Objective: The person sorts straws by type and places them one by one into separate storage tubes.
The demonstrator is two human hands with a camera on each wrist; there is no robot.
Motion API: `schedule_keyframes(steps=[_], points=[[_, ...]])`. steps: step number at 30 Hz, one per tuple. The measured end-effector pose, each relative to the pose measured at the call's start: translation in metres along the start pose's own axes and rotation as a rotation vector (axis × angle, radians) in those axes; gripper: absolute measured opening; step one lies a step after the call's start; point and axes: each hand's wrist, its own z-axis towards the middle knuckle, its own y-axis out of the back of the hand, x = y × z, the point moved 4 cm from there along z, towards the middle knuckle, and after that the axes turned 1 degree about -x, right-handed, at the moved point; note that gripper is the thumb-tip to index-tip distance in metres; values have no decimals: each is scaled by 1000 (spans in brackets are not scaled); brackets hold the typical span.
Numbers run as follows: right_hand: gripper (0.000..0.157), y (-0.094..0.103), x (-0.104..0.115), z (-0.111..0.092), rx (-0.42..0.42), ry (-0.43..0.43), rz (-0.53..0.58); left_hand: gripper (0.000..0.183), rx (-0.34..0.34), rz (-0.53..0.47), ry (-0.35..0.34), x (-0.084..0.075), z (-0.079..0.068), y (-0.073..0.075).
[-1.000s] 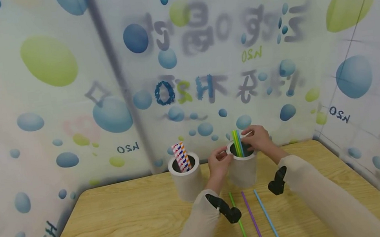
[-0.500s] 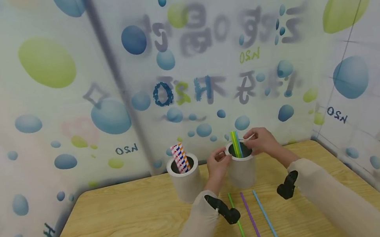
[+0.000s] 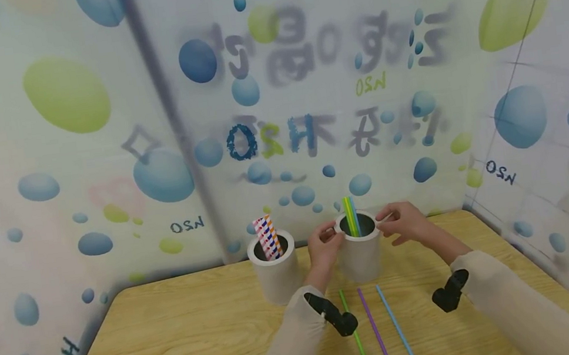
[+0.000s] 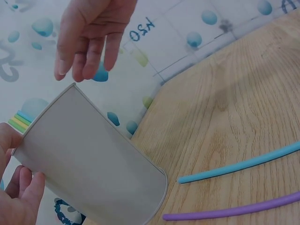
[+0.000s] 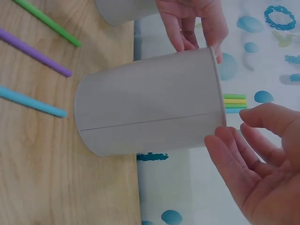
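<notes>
My left hand [image 3: 323, 247] pinches the rim of the right-hand white cylindrical cup [image 3: 361, 261], thumb on the rim and fingers against its outer side. Green, yellow and blue straws [image 3: 350, 217] stand upright inside this cup. On the other side, my right hand [image 3: 404, 223] is at the rim with relaxed, parted fingers and holds nothing; the left wrist view shows a gap between its fingertips and the cup. A green straw [image 3: 361, 348], a purple straw [image 3: 374, 326] and a blue straw [image 3: 397, 326] lie side by side on the table in front of the cup.
A second white cup [image 3: 278, 279] stands to the left, with several patterned straws [image 3: 268, 237] leaning in it. Both cups are near the back edge of the wooden table [image 3: 186, 331]. Behind rises a curtain [image 3: 235, 207] printed with blue and green drops.
My right hand has drawn back from the straws inside the cup, to the right and slightly down past the rim. My left hand keeps its hold on the cup.
</notes>
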Motion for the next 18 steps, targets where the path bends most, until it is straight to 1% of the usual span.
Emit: schedule_keyframes(steps=[3,10,18], points=[[29,-1,-5,-7,26,2,5,31,-2,-2,0,0,0,0],[32,-7,-24,-18,49,-1,6,31,-7,-3,-7,1,-1,1],[32,-21,-57,-25,75,-69,51,32,4,-3,-5,2,1,-1]])
